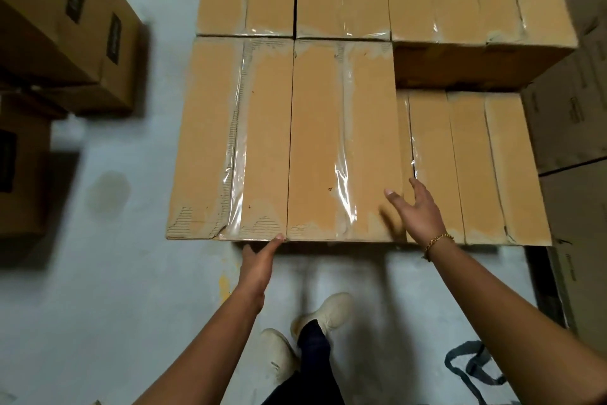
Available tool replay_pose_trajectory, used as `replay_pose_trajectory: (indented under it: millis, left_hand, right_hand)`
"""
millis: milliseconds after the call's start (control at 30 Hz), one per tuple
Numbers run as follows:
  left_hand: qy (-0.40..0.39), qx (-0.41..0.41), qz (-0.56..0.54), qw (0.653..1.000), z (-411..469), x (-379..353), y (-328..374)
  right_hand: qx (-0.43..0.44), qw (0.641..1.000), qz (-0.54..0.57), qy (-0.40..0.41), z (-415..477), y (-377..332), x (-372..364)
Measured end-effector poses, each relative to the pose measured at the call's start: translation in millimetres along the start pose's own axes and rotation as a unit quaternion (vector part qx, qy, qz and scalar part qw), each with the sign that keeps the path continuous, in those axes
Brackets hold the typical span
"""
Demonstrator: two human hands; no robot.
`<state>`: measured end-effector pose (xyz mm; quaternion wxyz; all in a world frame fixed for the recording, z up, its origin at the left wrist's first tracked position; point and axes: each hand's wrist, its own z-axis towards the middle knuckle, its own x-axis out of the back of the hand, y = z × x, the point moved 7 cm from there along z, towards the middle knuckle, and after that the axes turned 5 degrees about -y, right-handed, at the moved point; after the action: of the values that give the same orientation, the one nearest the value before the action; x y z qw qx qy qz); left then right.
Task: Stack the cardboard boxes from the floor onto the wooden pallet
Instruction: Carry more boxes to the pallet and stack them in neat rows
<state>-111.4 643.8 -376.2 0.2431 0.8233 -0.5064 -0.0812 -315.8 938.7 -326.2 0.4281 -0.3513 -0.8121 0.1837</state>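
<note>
A: What is dominating the view?

B: The stack of cardboard boxes (pixel 345 59) is filling the middle. The nearest top box (pixel 341 141), taped and scuffed, is sitting level on the stack; whatever is supporting the stack is hidden.

A: And around that top box?

B: To its right, a lower row of boxes (pixel 476 168) is lying a tier down. Far to its left, darker labelled cartons (pixel 65 26) are standing on the pale floor (pixel 115 273).

A: The hands?

B: The left hand (pixel 259 260) is pressing against the top box's near face, fingers hidden under the edge, thumb at the rim. The right hand (pixel 417 207) is hovering spread and released beside its near right corner, blurred, a gold bracelet (pixel 437 240) circling the wrist.
</note>
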Motion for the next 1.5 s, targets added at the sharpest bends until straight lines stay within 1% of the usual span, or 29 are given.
replay_pose_trajectory:
  millis: [167,300,433,567,667,767,900,1000,1133,1267,1400,1500]
  left_hand:
    - [-0.004,-0.089,0.091,0.992,-70.0,20.5,55.9]
    - [-0.012,-0.170,0.177,0.969,-131.2,41.2,98.3]
    - [0.015,-0.210,0.269,0.940,-184.0,71.5,129.3]
    - [0.058,-0.226,0.301,0.925,-219.9,107.5,148.5]
    - [0.090,-0.236,0.283,0.925,-240.5,133.3,163.7]
    - [0.122,-0.243,0.236,0.933,-261.1,161.6,169.5]
    - [0.148,-0.245,0.154,0.946,-282.4,205.2,157.7]
    - [0.170,-0.238,0.098,0.951,-289.1,253.2,145.1]
    - [0.209,-0.226,0.026,0.951,-285.1,337.4,132.5]
    - [0.235,-0.224,-0.011,0.946,-276.3,416.7,130.6]
    - [0.231,-0.211,-0.021,0.949,-266.5,503.4,135.6]
    - [0.231,-0.218,-0.015,0.948,-261.4,570.8,145.7]
  right_hand:
    - [0.023,0.999,-0.020,-0.039,-65.1,-48.6,12.5]
    - [0.052,0.996,-0.046,-0.051,-118.8,-92.2,29.5]
    - [0.097,0.991,-0.061,-0.065,-166.3,-137.3,39.8]
    - [0.144,0.981,-0.088,-0.096,-198.3,-175.7,34.3]
    - [0.187,0.967,-0.108,-0.134,-212.3,-207.2,22.8]
    - [0.224,0.953,-0.117,-0.168,-220.9,-242.2,5.6]
    - [0.263,0.931,-0.138,-0.213,-232.5,-288.6,-26.3]
    - [0.287,0.916,-0.151,-0.235,-238.2,-328.3,-59.3]
    - [0.316,0.895,-0.171,-0.265,-248.1,-389.0,-127.1]
    - [0.331,0.884,-0.159,-0.291,-263.8,-447.1,-200.4]
    - [0.313,0.887,-0.119,-0.319,-290.9,-501.2,-280.4]
    - [0.301,0.889,-0.095,-0.331,-312.5,-531.4,-335.3]
